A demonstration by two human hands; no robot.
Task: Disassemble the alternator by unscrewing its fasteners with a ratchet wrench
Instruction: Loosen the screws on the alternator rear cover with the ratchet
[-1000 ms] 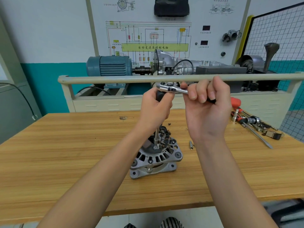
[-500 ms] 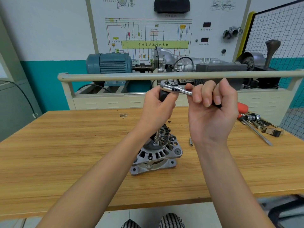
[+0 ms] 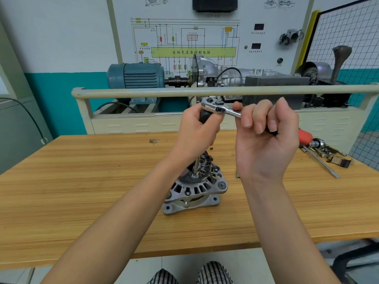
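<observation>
The right hand (image 3: 266,136) gripped the chrome ratchet wrench (image 3: 221,108) handle, lying level above the grey finned metal alternator (image 3: 196,189). The left hand (image 3: 196,132) clasped its black upright extension (image 3: 205,117), dropping onto a top fastener.

1. One alternator (image 3: 194,187) stood at centre of one wooden bench (image 3: 82,191).
2. One ratchet wrench (image 3: 220,108) was up at 12 o'clock from it, on one vertical extension bar (image 3: 196,166).
3. Two hands were in view: left hand (image 3: 196,132) wrapped round the black grip under the ratchet head, right hand (image 3: 266,138) curled round the handle.
4. One loose small bit (image 3: 238,174) lay at 3 o'clock of the alternator.
5. One red-handled screwdriver (image 3: 315,150) lay at 2 o'clock, in one heap of small tool parts (image 3: 332,154); count of those unclear.
6. One blue motor (image 3: 135,75) sat at 11 o'clock behind one rail (image 3: 143,93).
7. One wiring diagram board (image 3: 184,42) hung at 12 o'clock.
</observation>
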